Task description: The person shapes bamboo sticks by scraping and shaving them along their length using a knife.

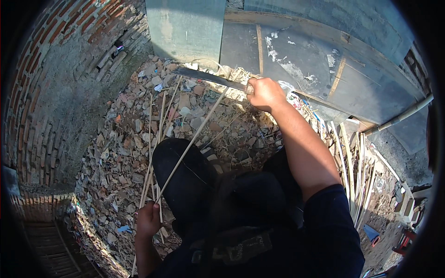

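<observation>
My right hand is closed round the handle of a machete, whose dark blade points left over the rubble. In my left hand, low at the left, is the near end of a thin bamboo strip. That strip slants up across my bent left knee, and its far end meets the machete blade close to the handle. Whether the blade is cutting into it cannot be made out. More bamboo strips lie lengthwise beside my left knee, passing close to my left hand.
Broken brick and stone rubble covers the ground. A brick wall rises at the left, and dark panels stand ahead. Several bamboo strips are bundled at my right, near a blue triangular object. A pole leans at far right.
</observation>
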`<action>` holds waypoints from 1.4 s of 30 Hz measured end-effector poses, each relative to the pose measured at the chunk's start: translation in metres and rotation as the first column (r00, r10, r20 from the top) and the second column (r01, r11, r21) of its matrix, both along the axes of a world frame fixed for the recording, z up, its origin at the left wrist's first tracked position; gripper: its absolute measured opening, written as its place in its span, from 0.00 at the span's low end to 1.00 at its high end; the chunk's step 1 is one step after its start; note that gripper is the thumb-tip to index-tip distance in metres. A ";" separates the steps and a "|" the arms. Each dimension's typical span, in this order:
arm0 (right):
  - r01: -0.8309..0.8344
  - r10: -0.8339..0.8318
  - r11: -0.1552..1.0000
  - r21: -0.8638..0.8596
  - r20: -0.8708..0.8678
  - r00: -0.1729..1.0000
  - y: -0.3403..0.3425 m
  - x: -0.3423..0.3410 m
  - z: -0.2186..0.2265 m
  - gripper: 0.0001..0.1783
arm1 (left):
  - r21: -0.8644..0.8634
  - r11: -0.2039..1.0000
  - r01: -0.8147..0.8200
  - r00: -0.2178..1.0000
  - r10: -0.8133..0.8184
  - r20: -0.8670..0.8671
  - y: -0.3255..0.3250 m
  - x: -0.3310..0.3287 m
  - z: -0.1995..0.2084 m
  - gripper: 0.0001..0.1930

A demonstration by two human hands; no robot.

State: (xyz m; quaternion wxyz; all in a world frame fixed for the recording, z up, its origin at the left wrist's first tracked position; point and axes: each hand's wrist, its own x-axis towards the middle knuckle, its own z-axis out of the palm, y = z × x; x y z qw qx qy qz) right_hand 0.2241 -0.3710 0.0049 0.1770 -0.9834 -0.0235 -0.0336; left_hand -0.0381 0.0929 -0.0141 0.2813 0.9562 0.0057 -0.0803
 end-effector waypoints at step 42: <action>-0.117 0.162 0.088 0.989 0.102 0.982 0.021 -0.027 0.032 0.05 | -0.367 0.930 -0.033 0.998 0.051 0.038 -0.047 0.027 0.012 0.14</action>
